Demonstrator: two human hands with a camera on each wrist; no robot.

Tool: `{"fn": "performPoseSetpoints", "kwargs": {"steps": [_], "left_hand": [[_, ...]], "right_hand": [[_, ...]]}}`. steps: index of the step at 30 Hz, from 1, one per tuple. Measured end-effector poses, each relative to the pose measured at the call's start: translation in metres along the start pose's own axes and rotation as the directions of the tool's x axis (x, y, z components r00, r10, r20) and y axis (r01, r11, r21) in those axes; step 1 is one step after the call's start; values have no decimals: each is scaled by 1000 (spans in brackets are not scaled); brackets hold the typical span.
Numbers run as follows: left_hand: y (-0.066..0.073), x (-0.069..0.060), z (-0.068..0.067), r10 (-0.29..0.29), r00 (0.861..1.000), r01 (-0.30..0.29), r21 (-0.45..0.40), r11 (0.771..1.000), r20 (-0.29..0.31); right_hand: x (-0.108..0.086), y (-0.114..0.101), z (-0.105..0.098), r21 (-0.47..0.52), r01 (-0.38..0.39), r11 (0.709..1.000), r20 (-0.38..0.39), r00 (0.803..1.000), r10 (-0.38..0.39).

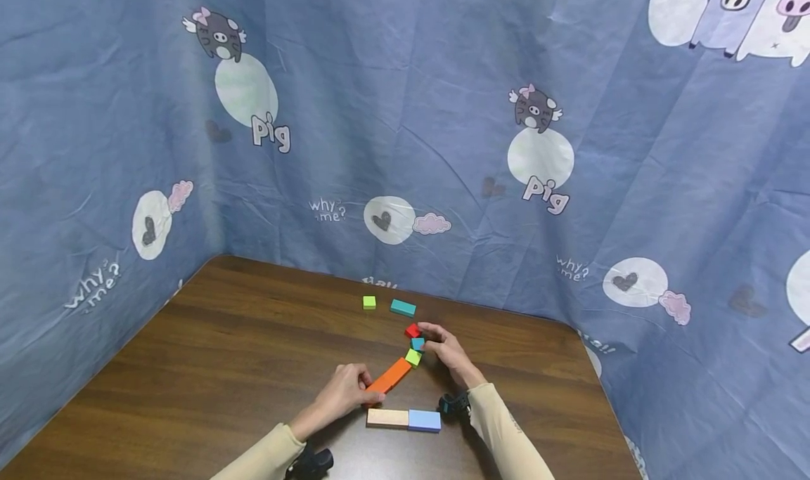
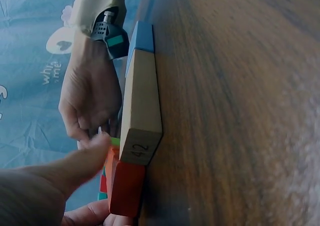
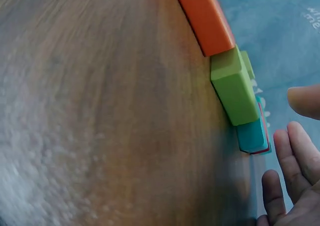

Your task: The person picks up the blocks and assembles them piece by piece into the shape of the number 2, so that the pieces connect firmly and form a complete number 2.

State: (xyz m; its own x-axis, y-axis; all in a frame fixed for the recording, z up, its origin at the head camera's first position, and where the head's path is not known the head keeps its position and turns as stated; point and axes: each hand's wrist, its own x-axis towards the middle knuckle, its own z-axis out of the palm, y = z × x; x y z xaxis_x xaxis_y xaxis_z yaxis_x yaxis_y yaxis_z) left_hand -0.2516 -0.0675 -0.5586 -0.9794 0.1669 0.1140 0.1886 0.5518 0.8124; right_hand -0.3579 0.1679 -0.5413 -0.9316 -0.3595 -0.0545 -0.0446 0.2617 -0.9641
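Note:
My left hand (image 1: 346,390) grips the near end of a long orange block (image 1: 391,377), thumb on one side and fingers on the other. From the orange block's far end a chain bends away: a lime green block (image 1: 413,358), a small teal block (image 1: 418,344) and a red block (image 1: 413,330). Beside the red and teal blocks is my right hand (image 1: 447,350); in the right wrist view its fingers (image 3: 290,161) are spread and hold nothing. Closer to me, a pale wooden block (image 1: 387,418) lies end to end with a blue block (image 1: 425,420).
A lime cube (image 1: 369,302) and a longer teal block (image 1: 403,308) lie toward the back of the brown wooden table (image 1: 253,339). Behind the table hangs a blue printed curtain (image 1: 392,114), which also runs along its sides.

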Motion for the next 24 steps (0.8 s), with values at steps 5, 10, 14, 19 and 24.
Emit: {"fn": "performPoseSetpoints", "kwargs": {"steps": [5, 10, 14, 19, 24], "left_hand": [[0, 1, -1, -26, 999, 27, -19, 999, 26], [0, 1, 0, -29, 999, 30, -10, 1000, 28], [0, 1, 1, -28, 999, 28, 11, 1000, 17], [-1, 6, -3, -44, 999, 43, 22, 999, 29], [1, 16, -15, -89, 990, 90, -4, 996, 114]], "right_hand": [[-10, -11, 5, -47, 23, 999, -10, 1000, -23], [-11, -10, 6, -45, 27, 999, -11, 1000, -27], [-9, -7, 6, -47, 31, 998, -9, 999, -32], [-8, -5, 4, -59, 26, 998, -1, 1000, -26], [-9, -8, 6, -87, 31, 996, -12, 999, -32]]}}
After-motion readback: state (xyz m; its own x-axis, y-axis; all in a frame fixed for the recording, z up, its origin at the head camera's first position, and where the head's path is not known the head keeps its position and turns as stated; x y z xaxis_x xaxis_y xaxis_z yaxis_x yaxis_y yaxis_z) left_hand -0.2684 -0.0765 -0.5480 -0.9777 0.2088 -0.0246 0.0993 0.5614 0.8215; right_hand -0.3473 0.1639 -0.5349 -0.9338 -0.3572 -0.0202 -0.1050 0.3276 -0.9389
